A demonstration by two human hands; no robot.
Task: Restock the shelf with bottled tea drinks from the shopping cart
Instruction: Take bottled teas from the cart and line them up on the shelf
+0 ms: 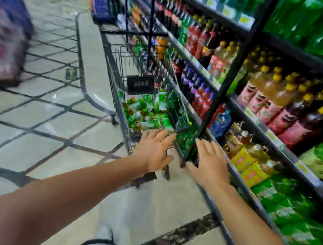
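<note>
Both hands, left [154, 149] and right [211, 165], fingers spread, empty, near the cart [120, 88] beside shelves [258, 122].

Across the left and bottom of the frame I see open tiled floor [35, 119]. At centre the shopping cart [120, 88], loaded with green bottles [147, 112], sits tight against the shelf [258, 122] on the right, whose tiers are packed. A black upright post [234, 70] crosses the shelf front.

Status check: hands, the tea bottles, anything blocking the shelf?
Both hands open, empty: left hand, right hand reaching toward the cart. Green-labelled bottles in cart basket. Black shelf upright beside right hand.
</note>
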